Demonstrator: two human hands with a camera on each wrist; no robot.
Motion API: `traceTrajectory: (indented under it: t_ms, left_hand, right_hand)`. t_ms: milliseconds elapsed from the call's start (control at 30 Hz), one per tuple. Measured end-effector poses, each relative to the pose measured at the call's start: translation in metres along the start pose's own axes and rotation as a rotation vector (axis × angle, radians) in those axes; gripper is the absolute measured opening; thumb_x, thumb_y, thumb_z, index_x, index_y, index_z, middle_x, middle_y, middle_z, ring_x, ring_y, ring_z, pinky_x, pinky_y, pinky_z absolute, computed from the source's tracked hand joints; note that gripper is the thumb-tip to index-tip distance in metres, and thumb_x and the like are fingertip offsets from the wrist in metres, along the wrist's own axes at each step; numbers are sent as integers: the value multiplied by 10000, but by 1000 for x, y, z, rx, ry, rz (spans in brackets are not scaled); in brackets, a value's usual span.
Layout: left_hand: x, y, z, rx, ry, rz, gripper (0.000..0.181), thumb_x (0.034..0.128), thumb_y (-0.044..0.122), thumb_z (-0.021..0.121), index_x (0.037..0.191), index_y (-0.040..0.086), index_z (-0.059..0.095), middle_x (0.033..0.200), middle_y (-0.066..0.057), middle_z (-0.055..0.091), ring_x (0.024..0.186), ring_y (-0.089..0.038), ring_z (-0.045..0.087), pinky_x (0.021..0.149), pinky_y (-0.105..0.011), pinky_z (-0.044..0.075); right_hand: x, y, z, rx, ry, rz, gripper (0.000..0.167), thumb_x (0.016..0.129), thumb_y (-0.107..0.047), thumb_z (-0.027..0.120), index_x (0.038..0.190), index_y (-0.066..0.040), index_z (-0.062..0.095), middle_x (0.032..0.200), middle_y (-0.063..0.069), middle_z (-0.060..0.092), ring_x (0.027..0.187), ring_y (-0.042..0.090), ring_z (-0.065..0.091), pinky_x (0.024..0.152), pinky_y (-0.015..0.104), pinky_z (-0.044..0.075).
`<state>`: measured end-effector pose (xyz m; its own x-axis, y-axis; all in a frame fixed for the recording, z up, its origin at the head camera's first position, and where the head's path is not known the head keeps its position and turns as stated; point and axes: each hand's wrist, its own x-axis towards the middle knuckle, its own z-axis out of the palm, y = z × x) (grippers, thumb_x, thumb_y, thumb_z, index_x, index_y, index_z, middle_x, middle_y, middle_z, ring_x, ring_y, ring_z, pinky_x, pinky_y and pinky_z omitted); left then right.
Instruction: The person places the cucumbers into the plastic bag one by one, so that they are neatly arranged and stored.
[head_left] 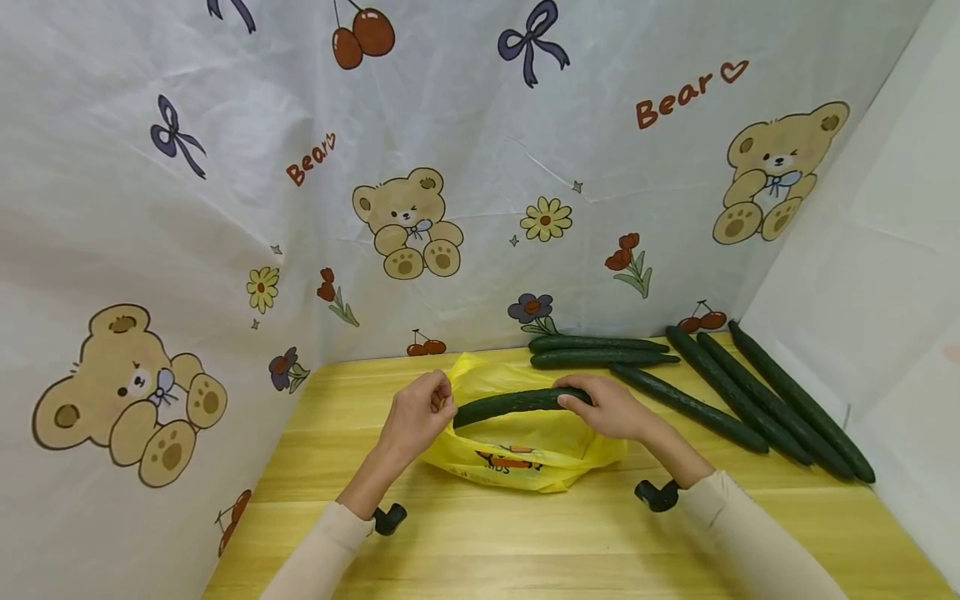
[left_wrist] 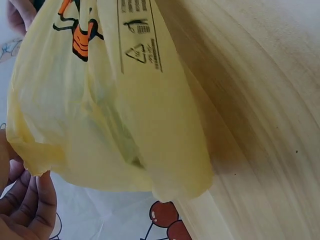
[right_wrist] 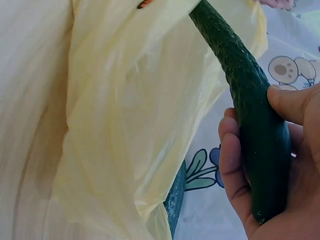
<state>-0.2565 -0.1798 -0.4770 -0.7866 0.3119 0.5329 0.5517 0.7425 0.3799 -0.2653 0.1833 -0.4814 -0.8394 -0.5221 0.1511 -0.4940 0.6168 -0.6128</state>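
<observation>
1 bumpy cucumber (head_left: 513,403), crinkled plastic bag (head_left: 525,446)

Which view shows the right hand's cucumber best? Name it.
Right wrist: the cucumber appears largest, bumpy skin clear. Head shows it smaller, partly in the yellow bag; left wrist, only dim green through the bag, perhaps it.

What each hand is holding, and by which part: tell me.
The right hand grips a cucumber by the end farther from the left hand, which pinches the yellow bag by the edge of its opening.
</observation>
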Motion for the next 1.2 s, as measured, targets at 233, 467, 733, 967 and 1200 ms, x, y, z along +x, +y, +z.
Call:
traceTrajectory:
  t_ms: [233,467,733,967,1200]
  left_hand:
    - [-2,-1,1,-2,-2,18,233,898,27,770,909,181,595,822,65,616,698,-29,542,618,-188,501]
    - [0,5,-3,-33,11,67,211,910,26,760,929,165,602,844,51,632,722,-52,596,645,-184,538]
    - [5,6,-9,-57,61,87,213,899,19,759,925,167,609,829,41,636,714,-31,604,647,-190,561]
    - [1,3,-7,-57,47,58,209,898,19,758,922,166,611,834,45,634,718,-22,591,652,-188,558]
    - [0,-1,-5,-44,45,38,212,896,8,748,924,167,611,839,44,630,720,-34,591,654,-193,559]
  right_hand:
    - [12,-4,8,21,-16,-1,459,1129,-298,554,1465,8,619,1251,145,753,962,241,723,938,493,600]
    - [24,-7,18,-60,-23,26,445,1127,-295,556,1465,-15,627,1457,205,680,1287,407,686,1108,616,537]
    - [32,-2,21,-145,-8,38,365,1071,-280,669,1368,-73,711,1341,139,756,1174,351,735,1028,585,584]
    - [38,-1,24,-220,125,36,228,1049,-208,702,1249,-122,770,1220,72,784,1041,286,753,889,495,635]
    - [37,5,13,-247,255,53,176,1045,-165,704,1196,-153,794,1180,48,782,1004,268,735,853,486,634]
